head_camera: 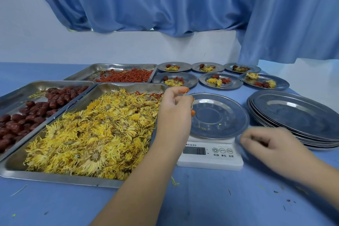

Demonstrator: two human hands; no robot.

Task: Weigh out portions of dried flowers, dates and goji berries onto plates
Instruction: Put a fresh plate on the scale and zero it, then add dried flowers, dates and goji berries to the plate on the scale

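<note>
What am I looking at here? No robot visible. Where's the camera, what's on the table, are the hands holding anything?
No machine: a person works with bare hands, and the one picture comes from a camera on their head, looking forward and down. On the blue table lie three metal trays: dried yellow flowers, dates and goji berries. A kitchen scale carries a nearly empty plate; a stack of empty plates sits to its right, and six filled plates stand behind. The left hand hovers at that plate's edge, its fingers pinching a few thin flower strands. The right hand is blurred beside the scale, fingers curled; whether it holds anything cannot be told.
</note>
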